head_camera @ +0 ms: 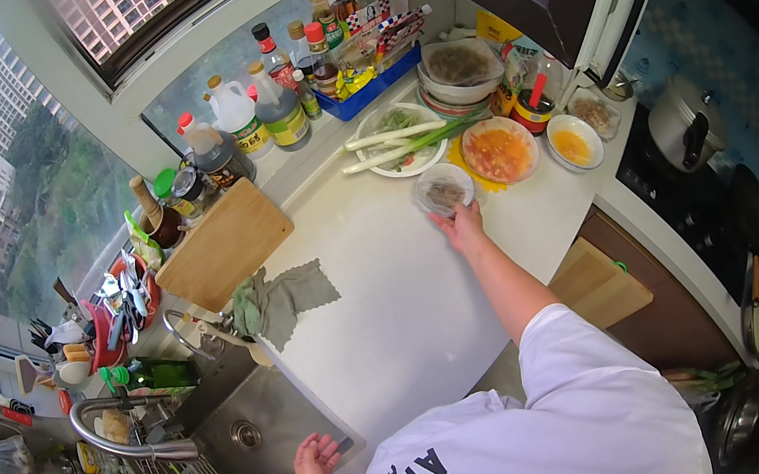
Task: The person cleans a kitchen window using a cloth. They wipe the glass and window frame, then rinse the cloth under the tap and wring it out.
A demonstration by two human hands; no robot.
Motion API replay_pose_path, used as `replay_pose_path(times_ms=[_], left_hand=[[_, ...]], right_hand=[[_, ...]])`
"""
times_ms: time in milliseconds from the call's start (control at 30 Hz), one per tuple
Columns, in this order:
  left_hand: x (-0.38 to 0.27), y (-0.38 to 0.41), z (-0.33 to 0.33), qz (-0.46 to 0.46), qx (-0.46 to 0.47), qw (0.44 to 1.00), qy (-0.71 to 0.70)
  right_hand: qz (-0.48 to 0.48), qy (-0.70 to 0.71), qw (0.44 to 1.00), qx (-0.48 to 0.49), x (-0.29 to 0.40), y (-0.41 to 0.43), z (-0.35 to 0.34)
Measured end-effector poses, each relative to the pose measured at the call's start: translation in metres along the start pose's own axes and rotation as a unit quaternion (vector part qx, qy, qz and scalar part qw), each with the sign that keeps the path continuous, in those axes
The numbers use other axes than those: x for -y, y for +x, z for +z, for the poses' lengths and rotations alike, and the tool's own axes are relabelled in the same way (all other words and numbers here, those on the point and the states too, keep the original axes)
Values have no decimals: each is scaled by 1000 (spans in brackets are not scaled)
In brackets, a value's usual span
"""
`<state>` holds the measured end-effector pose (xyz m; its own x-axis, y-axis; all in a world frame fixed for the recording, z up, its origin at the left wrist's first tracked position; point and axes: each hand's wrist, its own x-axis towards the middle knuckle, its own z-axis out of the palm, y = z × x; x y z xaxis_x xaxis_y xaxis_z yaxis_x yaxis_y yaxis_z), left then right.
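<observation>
My right hand (461, 224) reaches across the white counter (390, 296) and grips the near rim of a small bowl (445, 187) holding something greyish. My left hand (317, 455) is beside the front edge of the sink, fingers apart, holding nothing. Behind the small bowl, spring onions (401, 145) lie across a white plate (389, 168) of greens. To its right stand a dish of orange-red food (500, 150) on a yellow mat, a bowl of what looks like beaten egg (571, 147) and a dish of brownish food (594, 113).
A steel sink (256, 403) with a curved faucet (90, 432) lies at the left. A grey-green cloth (298, 291) and a wooden cutting board (225, 245) are beside it. Bottles (281, 113) line the windowsill. At the right, a pot (683, 122) stands on the stove.
</observation>
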<state>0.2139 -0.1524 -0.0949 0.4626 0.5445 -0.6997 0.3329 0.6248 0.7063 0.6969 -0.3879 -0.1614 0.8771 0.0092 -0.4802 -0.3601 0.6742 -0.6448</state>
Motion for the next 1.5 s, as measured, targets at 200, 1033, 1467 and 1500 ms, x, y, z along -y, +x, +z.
replay_pose_path(times_ms=[200, 1033, 1467, 1500], left_hand=[[5, 8, 6, -14, 12, 999, 31], [29, 14, -10, -9, -13, 1000, -13], [67, 65, -94, 195, -275, 803, 492], [66, 63, -92, 156, -279, 805, 499]], right_hand=[[-28, -6, 1000, -7, 22, 18, -9], [-90, -365, 927, -3, -64, -88, -37], [-402, -718, 442, 357, -148, -175, -2], [-411, -720, 435, 351, -149, -176, -5]])
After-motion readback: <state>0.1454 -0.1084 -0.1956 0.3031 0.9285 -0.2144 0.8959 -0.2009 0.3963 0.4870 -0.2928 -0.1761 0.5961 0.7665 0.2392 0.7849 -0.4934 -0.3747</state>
